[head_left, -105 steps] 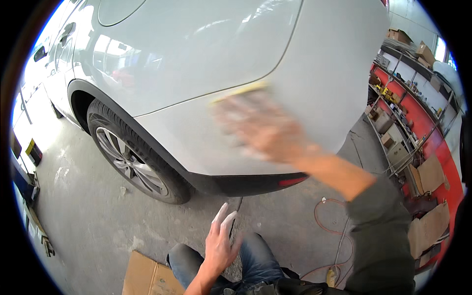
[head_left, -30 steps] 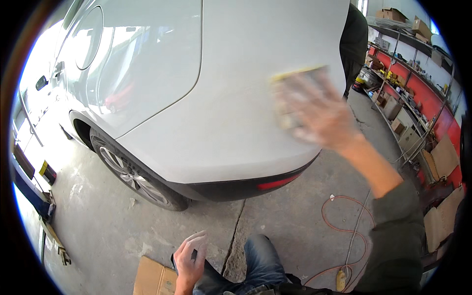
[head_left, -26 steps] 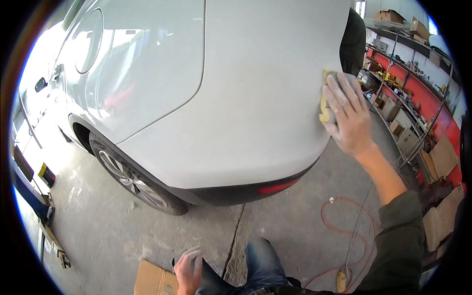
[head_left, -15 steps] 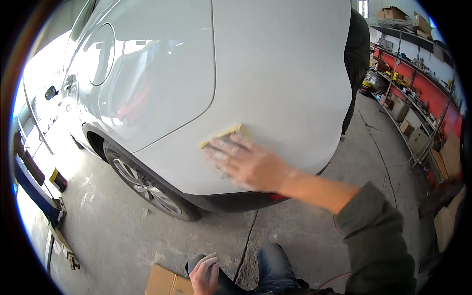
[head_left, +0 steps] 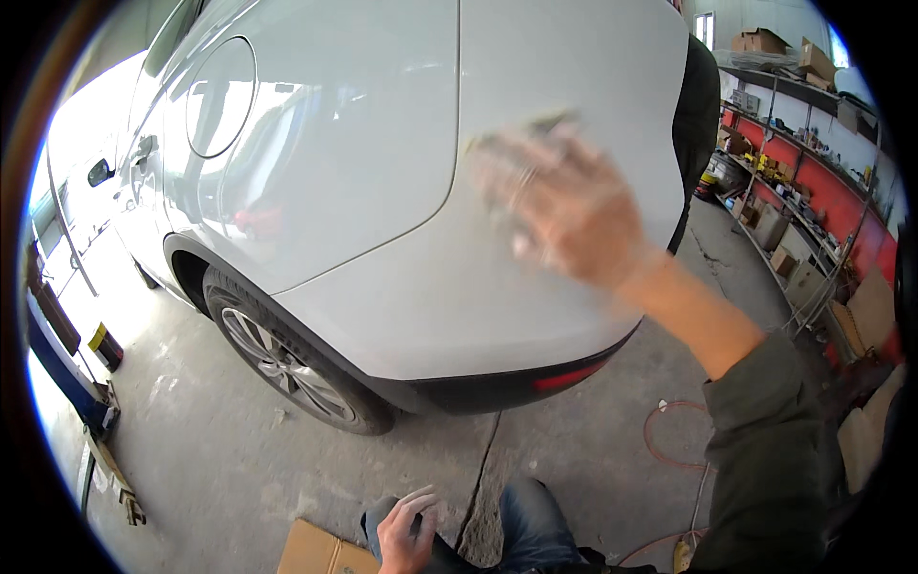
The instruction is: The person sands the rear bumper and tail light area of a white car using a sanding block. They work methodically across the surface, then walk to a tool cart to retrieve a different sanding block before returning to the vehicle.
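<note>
A white car's rear bumper (head_left: 411,325) and side panel (head_left: 363,143) fill the middle of the head view. My right hand (head_left: 569,206), smeared by motion, presses over the upper bumper to the right of the panel seam. Under its fingers is a flat sanding pad with yellowish edges (head_left: 555,121), mostly hidden by the hand. Pale dust coats the fingers. Low in the view, my left hand (head_left: 408,531) rests by my knee, dusty and empty, its fingers loosely extended. Below the bumper runs a dark lower trim (head_left: 459,392) with a red reflector (head_left: 569,378).
The rear wheel (head_left: 287,368) stands left of the bumper. Flattened cardboard (head_left: 320,550) lies beside my legs. A red hose (head_left: 660,454) curls over the concrete floor. Loaded shelves (head_left: 794,182) line the right wall. A can (head_left: 105,346) and a blue post (head_left: 62,364) stand at left.
My right hand has moved up and slightly right over the bumper with the sanding pad, uncovering the red reflector. My left hand stays by my knee. The view has shifted slightly.
</note>
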The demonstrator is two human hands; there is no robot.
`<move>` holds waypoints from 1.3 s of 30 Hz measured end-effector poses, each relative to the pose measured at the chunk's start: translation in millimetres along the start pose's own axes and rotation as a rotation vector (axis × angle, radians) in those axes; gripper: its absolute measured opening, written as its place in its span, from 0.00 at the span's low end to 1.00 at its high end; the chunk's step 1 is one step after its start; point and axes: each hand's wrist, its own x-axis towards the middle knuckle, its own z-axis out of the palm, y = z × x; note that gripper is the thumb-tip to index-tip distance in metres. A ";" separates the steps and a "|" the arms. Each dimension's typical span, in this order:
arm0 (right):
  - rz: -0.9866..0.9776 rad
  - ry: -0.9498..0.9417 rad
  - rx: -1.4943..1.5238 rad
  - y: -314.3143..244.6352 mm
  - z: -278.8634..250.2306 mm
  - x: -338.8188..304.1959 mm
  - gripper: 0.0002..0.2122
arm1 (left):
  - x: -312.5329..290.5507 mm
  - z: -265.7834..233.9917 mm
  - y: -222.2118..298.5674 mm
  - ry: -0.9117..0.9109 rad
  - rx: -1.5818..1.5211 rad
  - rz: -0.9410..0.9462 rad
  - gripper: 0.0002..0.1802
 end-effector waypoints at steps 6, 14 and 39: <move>0.066 -0.049 0.067 -69.6 38.0 -35.5 0.32 | 0.9 2.7 -17.2 0.015 -0.091 -0.013 0.10; -0.184 -0.181 -0.079 -12.0 -2.2 -64.0 0.37 | -23.2 -8.5 -54.5 -0.007 -0.145 -0.115 0.12; -0.195 -0.167 0.184 -75.0 30.7 10.4 0.36 | -15.2 -6.4 -50.3 0.008 -0.109 -0.100 0.12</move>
